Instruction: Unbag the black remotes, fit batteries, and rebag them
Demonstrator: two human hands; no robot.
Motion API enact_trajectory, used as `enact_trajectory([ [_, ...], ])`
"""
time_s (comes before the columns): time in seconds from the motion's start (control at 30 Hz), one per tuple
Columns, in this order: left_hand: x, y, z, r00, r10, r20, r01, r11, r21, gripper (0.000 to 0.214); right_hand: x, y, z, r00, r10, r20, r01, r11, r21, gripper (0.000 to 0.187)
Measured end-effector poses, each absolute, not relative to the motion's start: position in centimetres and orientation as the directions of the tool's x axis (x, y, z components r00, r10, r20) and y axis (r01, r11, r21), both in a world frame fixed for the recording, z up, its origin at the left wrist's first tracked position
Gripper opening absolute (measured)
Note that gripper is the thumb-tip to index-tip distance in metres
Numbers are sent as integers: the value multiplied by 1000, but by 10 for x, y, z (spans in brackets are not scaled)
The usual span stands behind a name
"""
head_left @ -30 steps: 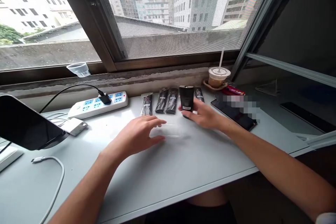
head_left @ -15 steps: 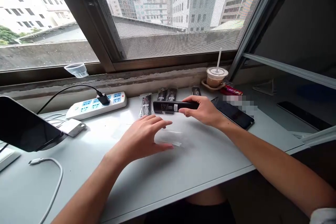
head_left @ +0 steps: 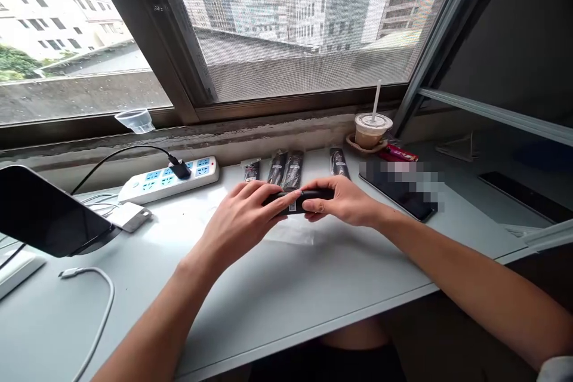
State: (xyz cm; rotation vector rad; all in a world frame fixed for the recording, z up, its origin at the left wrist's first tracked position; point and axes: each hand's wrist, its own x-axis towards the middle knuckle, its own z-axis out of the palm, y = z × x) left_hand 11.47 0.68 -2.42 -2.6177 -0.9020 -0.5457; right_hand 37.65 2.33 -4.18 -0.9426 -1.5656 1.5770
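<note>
Held level above the desk, a slim black box [head_left: 294,205] with a small white label spans both hands. My left hand [head_left: 244,212] grips its left end, fingers over the top and the forefinger pointing along it. On the other end, my right hand [head_left: 351,200] is closed with the thumb at the front. Much of the box is hidden behind the fingers. A clear plastic sleeve [head_left: 290,236] lies flat on the desk below. Behind the hands are several black items in clear wrappers, among them a packet [head_left: 293,168] in the middle and a packet [head_left: 339,162] to the right.
A white power strip [head_left: 172,180] with a black plug stands at the back left, near a phone [head_left: 45,215] on a stand and a white cable [head_left: 107,304]. To the right are a lidded drink cup [head_left: 371,131] with a straw, a red packet [head_left: 400,154] and a dark tablet [head_left: 398,191].
My left hand has moved up and right and closed on the box's left end; before, it hovered open in front. My right hand has kept hold, the box now slightly lower.
</note>
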Motion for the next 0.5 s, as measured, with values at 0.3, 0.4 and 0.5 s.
enact_trajectory([
  [0.3, 101, 11, -22, 667, 610, 427, 716, -683, -144, 49, 388, 33, -46, -262, 930, 257, 410, 349, -843, 50],
  [0.4, 96, 12, -24, 648, 648, 401, 738, -664, -121, 48, 391, 36, -46, -316, 928, 198, 404, 320, -857, 45],
  [0.5, 91, 13, -24, 611, 692, 385, 775, -623, -111, 46, 396, 37, -44, -339, 928, 158, 405, 296, -865, 36],
])
